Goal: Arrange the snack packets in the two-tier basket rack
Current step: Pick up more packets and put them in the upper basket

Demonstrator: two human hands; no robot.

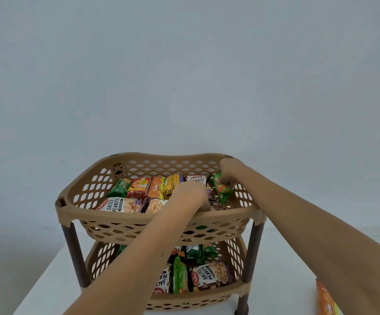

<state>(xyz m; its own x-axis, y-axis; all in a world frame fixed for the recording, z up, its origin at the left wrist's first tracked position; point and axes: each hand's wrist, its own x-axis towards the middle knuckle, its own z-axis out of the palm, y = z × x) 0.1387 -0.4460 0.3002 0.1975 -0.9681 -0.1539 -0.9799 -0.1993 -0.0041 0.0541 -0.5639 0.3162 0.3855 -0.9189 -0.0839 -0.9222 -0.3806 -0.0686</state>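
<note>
Two-tier basket rack (125, 214) of light brown plastic with dark brown legs, standing on a white table (48, 285) against a pale wall. Both hands reaching into the top basket, close together near its right end. Right hand (230, 173) at the far right corner, fingers closed on a green packet (223, 189) held tilted above the basket floor. Left hand (191, 196) lower, palm down on the packets near the middle; impossible to tell if gripping anything. In the top basket, a back row of standing packets (155, 187), green, red, orange and yellow, and a salted peanuts packet (121, 204) lying in front at the left. In the bottom basket, more peanuts and green packets (207, 276). An orange packet (326, 301) on the table at the right edge, apart from the rack.
</note>
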